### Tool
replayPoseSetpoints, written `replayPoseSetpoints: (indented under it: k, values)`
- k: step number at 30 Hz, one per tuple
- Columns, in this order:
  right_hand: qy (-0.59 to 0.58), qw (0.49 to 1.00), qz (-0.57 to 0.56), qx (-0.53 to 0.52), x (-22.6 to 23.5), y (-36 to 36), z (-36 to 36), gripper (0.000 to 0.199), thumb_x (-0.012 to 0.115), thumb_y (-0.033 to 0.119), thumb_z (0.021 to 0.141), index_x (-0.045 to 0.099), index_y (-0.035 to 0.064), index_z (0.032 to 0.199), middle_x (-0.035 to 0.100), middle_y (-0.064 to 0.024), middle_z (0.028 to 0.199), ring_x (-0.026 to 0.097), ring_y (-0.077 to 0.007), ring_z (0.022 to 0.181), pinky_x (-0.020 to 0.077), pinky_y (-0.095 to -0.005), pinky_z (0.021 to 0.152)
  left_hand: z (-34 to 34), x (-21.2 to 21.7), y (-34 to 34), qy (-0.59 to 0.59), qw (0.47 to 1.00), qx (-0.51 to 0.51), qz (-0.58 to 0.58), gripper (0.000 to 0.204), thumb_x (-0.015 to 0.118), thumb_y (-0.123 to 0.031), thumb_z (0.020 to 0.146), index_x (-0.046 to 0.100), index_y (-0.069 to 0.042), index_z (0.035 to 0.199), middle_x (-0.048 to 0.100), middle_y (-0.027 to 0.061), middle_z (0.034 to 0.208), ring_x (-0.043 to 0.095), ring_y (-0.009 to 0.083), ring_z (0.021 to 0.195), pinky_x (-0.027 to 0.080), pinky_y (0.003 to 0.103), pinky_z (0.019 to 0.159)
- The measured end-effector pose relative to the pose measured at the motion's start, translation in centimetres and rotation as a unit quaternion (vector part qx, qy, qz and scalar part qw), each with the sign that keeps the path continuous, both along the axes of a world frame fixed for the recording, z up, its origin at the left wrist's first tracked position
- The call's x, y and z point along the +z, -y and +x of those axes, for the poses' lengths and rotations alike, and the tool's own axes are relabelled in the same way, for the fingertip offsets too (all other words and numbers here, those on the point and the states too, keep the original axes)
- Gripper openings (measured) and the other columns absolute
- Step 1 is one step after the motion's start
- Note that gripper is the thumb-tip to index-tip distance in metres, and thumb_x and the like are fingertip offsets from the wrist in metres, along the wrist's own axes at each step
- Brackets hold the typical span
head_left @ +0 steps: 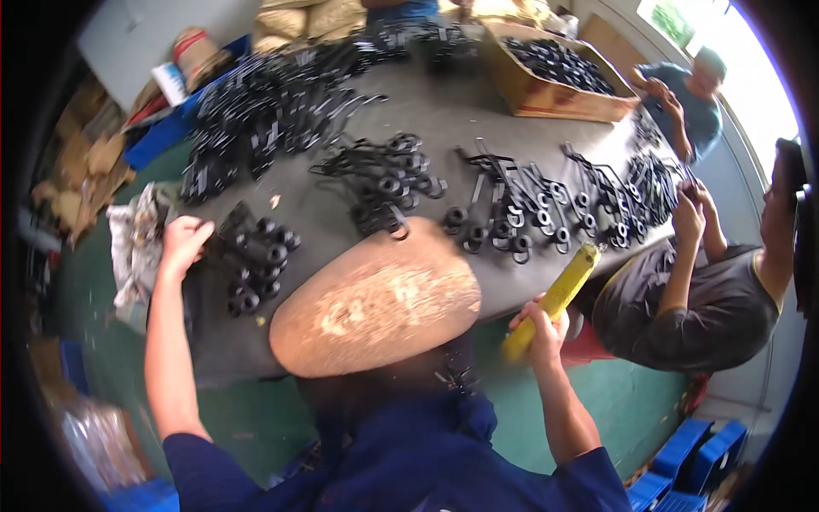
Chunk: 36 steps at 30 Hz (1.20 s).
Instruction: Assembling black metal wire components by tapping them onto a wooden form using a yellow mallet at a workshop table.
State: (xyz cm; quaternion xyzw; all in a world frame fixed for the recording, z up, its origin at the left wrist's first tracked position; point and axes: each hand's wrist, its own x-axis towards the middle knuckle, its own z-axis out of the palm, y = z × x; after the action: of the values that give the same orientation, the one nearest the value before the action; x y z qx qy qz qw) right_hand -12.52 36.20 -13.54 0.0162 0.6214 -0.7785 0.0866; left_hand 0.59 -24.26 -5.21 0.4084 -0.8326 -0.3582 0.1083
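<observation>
My right hand point(544, 333) is wrapped around a thick yellow bar point(570, 282), held slanting up and away to the right of a wooden block point(375, 299). The block is oval, its top worn pale and rough, and it lies at the table's near edge. At the left, my left hand point(183, 243) has its fingers drawn together beside a small heap of black metal parts with round ends point(256, 256). Whatever sits between those fingertips is too small to tell. A crumpled whitish cloth or sack point(136, 247) lies just left of that hand.
More black bent-rod parts lie in bunches beyond the block point(380, 179) and to its right point(516, 200). A large heap point(273, 111) covers the far left. An open carton point(563, 102) holds black rings. A co-worker point(699, 299) sits at the right; another person point(695, 98) is farther back.
</observation>
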Motion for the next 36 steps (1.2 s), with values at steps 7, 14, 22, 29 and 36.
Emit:
replayPoseSetpoints:
  k: [7, 14, 22, 29, 36]
  values:
    - [0.025, 0.973, -0.163, -0.161, 0.9, -0.4, -4.8, 0.025, 0.060, 0.009, 0.087, 0.044, 0.0025, 0.106, 0.055, -0.0094, 0.077, 0.059, -0.0240, 0.060, 0.0522, -0.0368, 0.058, -17.9, 7.1, -15.9, -0.164, 0.954, -0.237, 0.085, 0.034, 0.071, -0.016, 0.086, 0.061, -0.002, 0.116, 0.067, 0.0107, 0.099, 0.066, 0.0164, 0.085, 0.054, 0.029, 0.074]
    - [0.020, 0.981, -0.125, -0.144, 1.0, -0.3, -6.5, 0.025, 0.059, 0.011, 0.089, 0.045, -0.0023, 0.105, 0.058, -0.0117, 0.077, 0.063, -0.0253, 0.062, 0.0535, -0.0361, 0.060, -38.8, 0.6, -40.6, -0.083, 0.826, -0.550, -0.090, 0.053, 0.070, -0.038, 0.078, 0.062, -0.007, 0.120, 0.066, 0.0191, 0.109, 0.061, 0.0305, 0.109, 0.048, 0.037, 0.095]
    - [0.026, 0.980, -0.129, -0.150, 1.4, 0.2, -6.8, 0.022, 0.056, 0.006, 0.089, 0.045, -0.0033, 0.105, 0.058, -0.0107, 0.077, 0.064, -0.0232, 0.064, 0.0547, -0.0357, 0.064, -44.0, -2.8, -44.7, 0.083, 0.740, -0.663, -0.078, 0.049, 0.079, -0.044, 0.068, 0.072, -0.006, 0.097, 0.066, 0.0188, 0.104, 0.064, 0.0300, 0.099, 0.052, 0.040, 0.088]
    - [0.031, 0.978, -0.124, -0.162, 1.7, 0.2, -6.3, 0.020, 0.055, 0.005, 0.089, 0.045, -0.0029, 0.105, 0.057, -0.0102, 0.076, 0.064, -0.0227, 0.063, 0.0539, -0.0344, 0.062, -44.3, -3.5, -44.3, 0.008, 0.832, -0.424, 0.357, 0.020, 0.079, -0.006, 0.073, 0.069, -0.003, 0.090, 0.067, 0.0061, 0.085, 0.065, 0.0151, 0.081, 0.055, 0.028, 0.068]
    - [-0.014, 0.981, -0.113, -0.154, 0.8, 0.4, -6.0, 0.023, 0.057, 0.013, 0.090, 0.046, 0.0006, 0.105, 0.056, -0.0105, 0.075, 0.062, -0.0248, 0.062, 0.0526, -0.0372, 0.059, -37.2, 0.0, -49.0, -0.207, 0.817, -0.516, 0.152, 0.012, 0.068, -0.006, 0.081, 0.070, -0.001, 0.091, 0.070, 0.0069, 0.080, 0.065, 0.0125, 0.072, 0.053, 0.028, 0.065]
